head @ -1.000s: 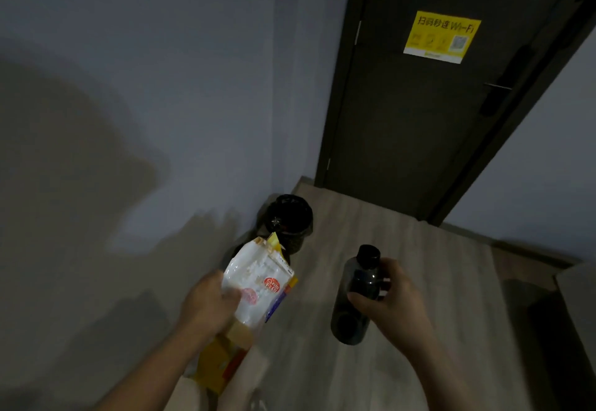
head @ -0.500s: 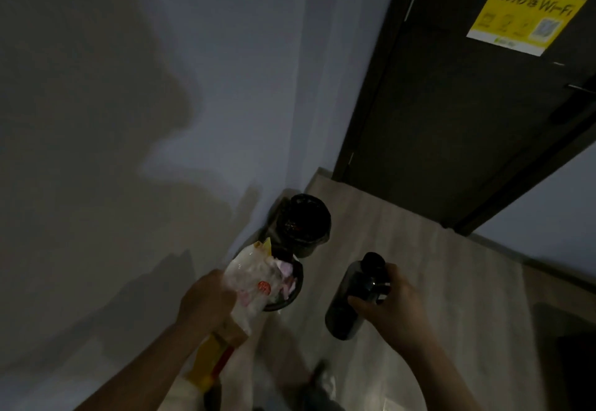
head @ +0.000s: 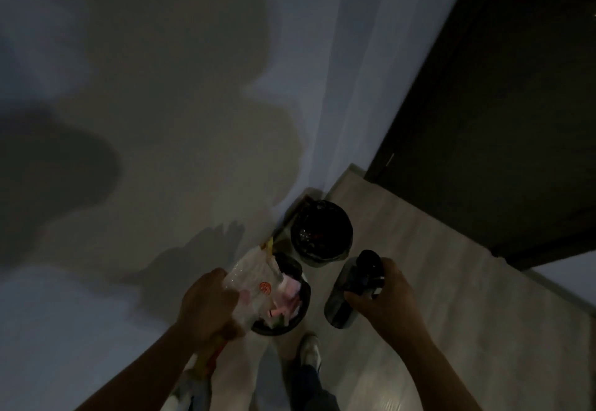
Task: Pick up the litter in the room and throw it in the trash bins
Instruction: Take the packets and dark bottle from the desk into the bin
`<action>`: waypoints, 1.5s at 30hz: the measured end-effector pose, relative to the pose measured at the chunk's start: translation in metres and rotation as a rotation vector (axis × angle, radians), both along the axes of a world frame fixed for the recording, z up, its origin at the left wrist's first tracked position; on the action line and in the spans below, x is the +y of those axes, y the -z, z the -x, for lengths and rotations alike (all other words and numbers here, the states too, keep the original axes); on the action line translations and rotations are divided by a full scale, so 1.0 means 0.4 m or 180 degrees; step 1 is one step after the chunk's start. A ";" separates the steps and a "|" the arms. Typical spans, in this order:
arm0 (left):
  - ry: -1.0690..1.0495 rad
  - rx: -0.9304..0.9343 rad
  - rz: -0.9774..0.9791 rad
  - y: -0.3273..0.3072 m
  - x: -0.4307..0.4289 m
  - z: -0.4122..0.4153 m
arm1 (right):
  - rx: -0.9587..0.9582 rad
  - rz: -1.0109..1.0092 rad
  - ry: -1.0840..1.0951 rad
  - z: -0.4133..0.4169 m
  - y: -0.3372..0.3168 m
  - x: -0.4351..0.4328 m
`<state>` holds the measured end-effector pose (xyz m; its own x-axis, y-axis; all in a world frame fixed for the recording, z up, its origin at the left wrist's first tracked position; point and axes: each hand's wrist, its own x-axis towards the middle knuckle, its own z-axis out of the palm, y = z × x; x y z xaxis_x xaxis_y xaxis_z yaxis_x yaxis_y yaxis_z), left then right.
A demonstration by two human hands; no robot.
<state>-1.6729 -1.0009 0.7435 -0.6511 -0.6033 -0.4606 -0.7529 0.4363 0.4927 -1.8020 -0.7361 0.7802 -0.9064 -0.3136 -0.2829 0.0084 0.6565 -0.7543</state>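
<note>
The fingers of the left hand are curled and clamped on a white packet of crinkled plastic with a small red round mark. We see this packet held directly over the near bin, and its upper end with a yellow corner points toward the wall. Below this hand a yellow and red piece shows, too blurred for us to say what it is. The fingers of the right hand are wrapped around the upper part of a dark bottle, near its black cap, and the bottle hangs tilted in the air, just to the right of the near bin. Inside the near bin we can see pink and white litter. The far bin, lined with a black bag, stands just behind the near one, close to the corner of the wall. Both bins stand on the pale wood-pattern floor. Under the hands we notice a light shoe of the person, just beside the near bin. At the upper right stands a dark door, well apart from the hands.
</note>
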 end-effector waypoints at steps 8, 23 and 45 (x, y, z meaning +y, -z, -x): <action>-0.0206 -0.0402 -0.0099 0.126 -0.025 0.161 | -0.0233 -0.0011 -0.0312 0.222 0.132 -0.044; 0.0234 -0.1107 -0.0328 0.436 -0.082 0.274 | -0.0675 0.0030 0.0001 0.238 0.424 -0.117; -0.0453 -0.0624 -0.1549 1.031 -0.068 0.333 | -0.0951 -0.0322 0.0123 0.234 0.870 -0.133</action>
<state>-1.8059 -1.0280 0.3311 -0.4522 -0.3658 -0.8134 -0.8860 0.0797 0.4567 -1.8956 -0.7895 0.4321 -0.7892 -0.2372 -0.5665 0.2462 0.7229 -0.6456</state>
